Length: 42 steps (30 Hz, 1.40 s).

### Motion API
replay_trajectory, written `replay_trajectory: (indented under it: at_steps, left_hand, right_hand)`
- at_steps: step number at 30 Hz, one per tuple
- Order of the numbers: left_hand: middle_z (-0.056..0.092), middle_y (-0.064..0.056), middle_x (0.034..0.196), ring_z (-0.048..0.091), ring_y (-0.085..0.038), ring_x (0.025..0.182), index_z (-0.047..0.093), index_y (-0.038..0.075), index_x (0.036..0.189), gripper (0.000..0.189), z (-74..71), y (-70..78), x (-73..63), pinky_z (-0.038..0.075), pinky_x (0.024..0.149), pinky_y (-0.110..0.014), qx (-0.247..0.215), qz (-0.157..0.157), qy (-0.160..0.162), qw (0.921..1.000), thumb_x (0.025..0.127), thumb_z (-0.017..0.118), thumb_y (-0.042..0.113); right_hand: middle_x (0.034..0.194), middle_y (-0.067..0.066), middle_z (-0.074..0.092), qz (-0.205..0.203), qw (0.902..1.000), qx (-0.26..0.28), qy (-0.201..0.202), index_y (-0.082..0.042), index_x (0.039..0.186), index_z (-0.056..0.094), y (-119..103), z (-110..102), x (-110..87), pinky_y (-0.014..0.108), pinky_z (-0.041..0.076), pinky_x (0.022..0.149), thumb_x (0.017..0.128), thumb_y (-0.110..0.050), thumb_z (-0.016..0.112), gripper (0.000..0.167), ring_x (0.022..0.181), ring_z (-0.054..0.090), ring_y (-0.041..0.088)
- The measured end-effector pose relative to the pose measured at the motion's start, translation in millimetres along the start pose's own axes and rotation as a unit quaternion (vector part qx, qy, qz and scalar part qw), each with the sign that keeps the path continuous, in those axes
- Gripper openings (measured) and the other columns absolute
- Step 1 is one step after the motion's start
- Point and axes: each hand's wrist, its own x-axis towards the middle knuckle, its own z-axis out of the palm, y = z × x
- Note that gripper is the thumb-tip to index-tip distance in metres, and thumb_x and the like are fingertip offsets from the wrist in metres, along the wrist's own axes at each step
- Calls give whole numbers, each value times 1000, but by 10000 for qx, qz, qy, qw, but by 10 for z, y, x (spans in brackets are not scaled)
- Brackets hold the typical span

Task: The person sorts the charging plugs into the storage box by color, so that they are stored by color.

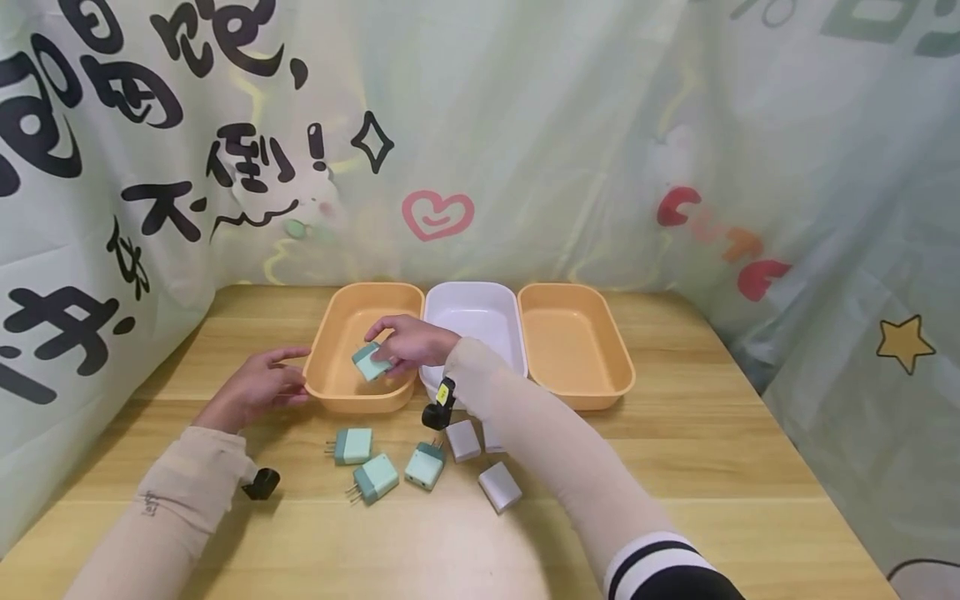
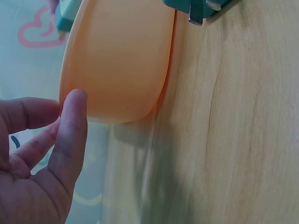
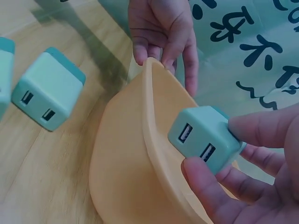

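Note:
My right hand (image 1: 411, 342) pinches a green USB wall charger (image 1: 371, 362) over the left orange tray (image 1: 364, 403). Two USB slots face the camera on this charger (image 3: 198, 137) in the right wrist view, with thumb and fingertips on its sides. At the tray's left edge, my left hand (image 1: 262, 385) holds the rim, its thumb (image 2: 70, 130) against the outer wall in the left wrist view. In front of that tray, three more green chargers lie on the table: one (image 1: 353, 447) on the left, another (image 1: 376, 478) nearest me and a third (image 1: 424, 465) to the right.
A white tray (image 1: 476, 292) stands in the middle, partly behind the right forearm, with a second orange tray (image 1: 577, 403) at its right. Several white blocks (image 1: 499, 487) lie in front, one partly under the right sleeve. A printed curtain (image 1: 525, 167) hangs behind the wooden table (image 1: 720, 467).

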Motion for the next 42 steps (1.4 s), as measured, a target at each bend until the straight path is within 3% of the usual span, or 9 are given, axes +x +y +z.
replay_trajectory:
  at_steps: [7, 16, 21, 26, 33, 42]
  left_hand:
    - [59, -18, 104, 65, -17, 83, 24, -3, 151, 58, 4, -2, 8, 60, 79, -33, -2, -14, -2, 10000, 97, 46, 0]
    - [55, -25, 117, 65, -19, 87, 23, 0, 152, 58, -17, -4, 6, 59, 82, -35, 197, -157, 69, 9997, 98, 46, 3]
    - [53, -28, 121, 64, -19, 87, 24, 0, 152, 58, -25, -20, 16, 59, 83, -35, 215, -200, 114, 9995, 99, 46, 3]
    - [53, -28, 120, 64, -18, 86, 23, 1, 152, 57, -26, -22, 25, 59, 81, -33, 147, -153, 106, 9997, 99, 45, 4]
    - [55, -28, 117, 65, -17, 85, 22, -2, 151, 57, -12, -12, 17, 59, 79, -32, 82, 7, 49, 10000, 99, 45, 2]
    - [54, -29, 117, 64, -17, 86, 24, -3, 151, 56, -11, -24, 11, 59, 81, -33, 154, 64, 77, 9998, 98, 44, 1]
  right_hand:
    - [95, 14, 58, 111, 9997, 46, 208, -4, 110, 56, 5, 40, 182, 32, 58, 66, 92, 0, 61, 19, 71, 58, 21]
    - [94, 12, 58, 545, 9975, -290, 346, -1, 102, 57, -53, 51, 420, 32, 59, 65, 89, 2, 64, 15, 79, 59, 21]
    - [94, 12, 57, 911, 9942, -556, 156, -1, 103, 57, -93, 55, 471, 36, 59, 78, 91, 2, 61, 13, 82, 56, 21]
    - [91, 11, 56, 909, 9915, -934, 25, 1, 106, 57, -94, 73, 487, 45, 53, 94, 92, 3, 59, 14, 80, 55, 20]
    - [95, 9, 57, 806, 9818, -1713, 165, 0, 115, 61, -71, 116, 474, 41, 56, 88, 93, 3, 57, 22, 79, 56, 18]
    - [118, 9, 55, 930, 9832, -1566, 125, -1, 135, 54, -104, 103, 506, 36, 56, 88, 95, 2, 46, 40, 90, 53, 18]
